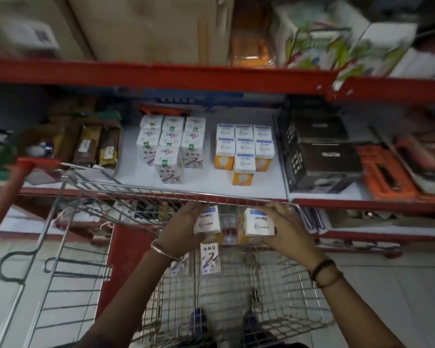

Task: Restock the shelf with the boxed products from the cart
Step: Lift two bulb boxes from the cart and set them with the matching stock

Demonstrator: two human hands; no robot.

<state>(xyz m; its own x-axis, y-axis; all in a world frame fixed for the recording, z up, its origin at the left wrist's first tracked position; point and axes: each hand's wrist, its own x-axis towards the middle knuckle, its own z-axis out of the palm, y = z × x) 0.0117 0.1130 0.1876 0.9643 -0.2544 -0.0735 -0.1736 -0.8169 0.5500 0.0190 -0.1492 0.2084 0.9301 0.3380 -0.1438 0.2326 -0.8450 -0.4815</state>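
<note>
- The left hand point(183, 229) grips a white and orange box point(207, 223) above the wire cart point(236, 285).
- The right hand point(284, 228) grips a matching second box point(258, 223), just beside the first.
- Beyond both hands, the shelf point(206, 177) carries rows of the same boxes point(244, 149).
- Below the left hand, another white box point(209, 258) lies in the cart.

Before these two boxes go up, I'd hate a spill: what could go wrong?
1. Each hand, left and right, holds its own box, so neither can steady the stack.
2. The orange stack has a lone front box; a nudge may topple it.
3. The cart rim lies in the lifting path.
</note>
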